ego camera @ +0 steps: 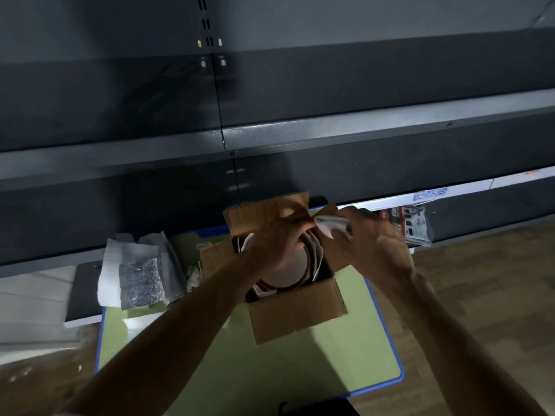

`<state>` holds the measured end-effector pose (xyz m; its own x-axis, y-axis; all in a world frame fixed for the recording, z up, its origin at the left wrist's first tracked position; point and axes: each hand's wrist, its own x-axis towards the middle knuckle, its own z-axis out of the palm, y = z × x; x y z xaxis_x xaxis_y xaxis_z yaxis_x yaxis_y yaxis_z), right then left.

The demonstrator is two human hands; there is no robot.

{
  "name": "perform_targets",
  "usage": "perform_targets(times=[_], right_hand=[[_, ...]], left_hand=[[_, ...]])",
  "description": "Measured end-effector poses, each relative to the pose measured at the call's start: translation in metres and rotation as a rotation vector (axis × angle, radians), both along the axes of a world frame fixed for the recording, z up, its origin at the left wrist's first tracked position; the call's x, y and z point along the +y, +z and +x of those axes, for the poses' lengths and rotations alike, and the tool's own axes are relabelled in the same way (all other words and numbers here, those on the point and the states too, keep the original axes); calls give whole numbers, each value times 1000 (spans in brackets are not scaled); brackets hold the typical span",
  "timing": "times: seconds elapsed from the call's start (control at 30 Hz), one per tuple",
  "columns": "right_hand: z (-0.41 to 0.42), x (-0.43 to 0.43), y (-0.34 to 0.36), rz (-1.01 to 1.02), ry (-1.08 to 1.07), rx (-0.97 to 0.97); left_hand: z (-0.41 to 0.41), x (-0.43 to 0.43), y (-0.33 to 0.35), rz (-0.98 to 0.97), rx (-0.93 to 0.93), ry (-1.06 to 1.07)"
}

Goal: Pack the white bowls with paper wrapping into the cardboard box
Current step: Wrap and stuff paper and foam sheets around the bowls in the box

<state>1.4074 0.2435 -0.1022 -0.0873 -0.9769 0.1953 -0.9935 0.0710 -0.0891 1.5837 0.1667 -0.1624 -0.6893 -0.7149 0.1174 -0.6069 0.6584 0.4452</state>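
An open cardboard box (295, 316) stands on a green mat. White bowls (289, 273) stand on edge inside it, with paper sheets between them. My left hand (277, 240) reaches into the box and grips the rim of the nearest bowl. Over the box's right flap, my right hand (375, 243) pinches a crumpled piece of white wrapping paper (332, 225). The lower parts of the bowls are hidden by the box walls and my hands.
The green mat (270, 364) has a blue border and lies on a wooden floor. A stack of wrapping paper sheets (136, 271) lies left of the box. Dark metal shelving (270, 130) rises behind. A packaged item (413, 223) hangs at the right.
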Motion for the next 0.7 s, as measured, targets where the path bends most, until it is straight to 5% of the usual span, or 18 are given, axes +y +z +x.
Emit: perform_targets(times=[0.17, 0.7], right_hand=[[8, -8, -3, 102, -28, -200], [16, -27, -16, 150, -43, -175]], left_hand=[[-7, -12, -7, -75, -102, -84], [9, -10, -31, -139, -87, -90]])
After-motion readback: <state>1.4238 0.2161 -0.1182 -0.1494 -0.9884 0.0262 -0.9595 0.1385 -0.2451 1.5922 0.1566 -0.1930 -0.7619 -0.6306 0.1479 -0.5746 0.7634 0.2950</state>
